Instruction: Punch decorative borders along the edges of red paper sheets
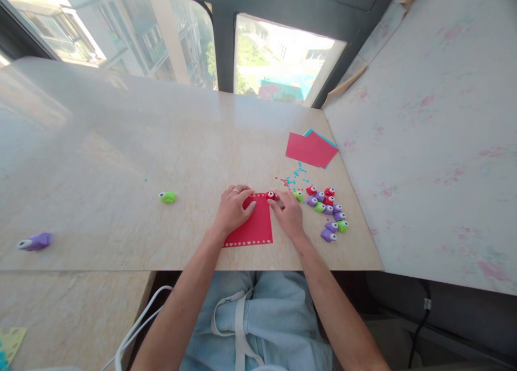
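Note:
A red sheet of paper (254,225) lies on the table, with rows of small punched shapes along its near and far edges. My left hand (235,210) rests over its left side, thumb on the paper and fingers bent at the far edge, holding it. Pinched in my right hand (290,214) is a small red craft punch (270,195) with a white-ringed top, set at the sheet's far right corner. Just beyond the right fingers sits a green craft punch (298,196).
Several red, purple and green punches (328,209) cluster at the right. Blue and red paper bits (297,174) lie scattered behind them, near stacked coloured paper (311,149). At the left are a green punch (167,197) and a larger purple punch (35,242). A patterned wall panel (436,145) borders the right.

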`<state>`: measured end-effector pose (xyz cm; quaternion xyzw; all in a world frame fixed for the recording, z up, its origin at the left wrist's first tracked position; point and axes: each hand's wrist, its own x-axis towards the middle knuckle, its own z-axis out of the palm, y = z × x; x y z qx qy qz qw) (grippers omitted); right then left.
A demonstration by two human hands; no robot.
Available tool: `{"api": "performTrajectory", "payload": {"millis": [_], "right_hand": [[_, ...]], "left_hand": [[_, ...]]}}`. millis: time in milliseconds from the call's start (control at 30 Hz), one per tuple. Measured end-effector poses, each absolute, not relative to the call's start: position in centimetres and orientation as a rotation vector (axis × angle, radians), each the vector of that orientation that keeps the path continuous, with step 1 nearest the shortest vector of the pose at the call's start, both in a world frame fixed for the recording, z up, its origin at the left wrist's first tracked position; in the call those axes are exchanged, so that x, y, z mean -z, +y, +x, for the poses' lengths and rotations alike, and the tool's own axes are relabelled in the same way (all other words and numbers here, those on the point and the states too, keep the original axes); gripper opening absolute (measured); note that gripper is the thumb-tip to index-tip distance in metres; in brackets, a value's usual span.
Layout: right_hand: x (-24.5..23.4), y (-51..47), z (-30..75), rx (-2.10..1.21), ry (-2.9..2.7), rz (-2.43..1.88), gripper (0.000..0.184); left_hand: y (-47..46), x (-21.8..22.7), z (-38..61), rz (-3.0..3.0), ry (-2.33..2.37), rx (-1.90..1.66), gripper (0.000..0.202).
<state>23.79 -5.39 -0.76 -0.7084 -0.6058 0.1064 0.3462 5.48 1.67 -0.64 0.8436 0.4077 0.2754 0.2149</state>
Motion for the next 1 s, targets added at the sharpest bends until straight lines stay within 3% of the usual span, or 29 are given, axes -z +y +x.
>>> {"api": "performTrajectory", "payload": {"millis": [433, 1000], "right_hand": [[1.4, -5.7, 24.1, -0.277, -1.336, -1.701, 0.023], [0.8, -5.6, 21.7, -0.449, -1.092, -1.617, 0.032]], "left_hand": [[1.7, 0.9, 5.4, 2.357, 1.118, -0.77, 0.022], [1.5, 0.6, 5.4, 2.327, 1.117, -0.775, 0.02]]}}
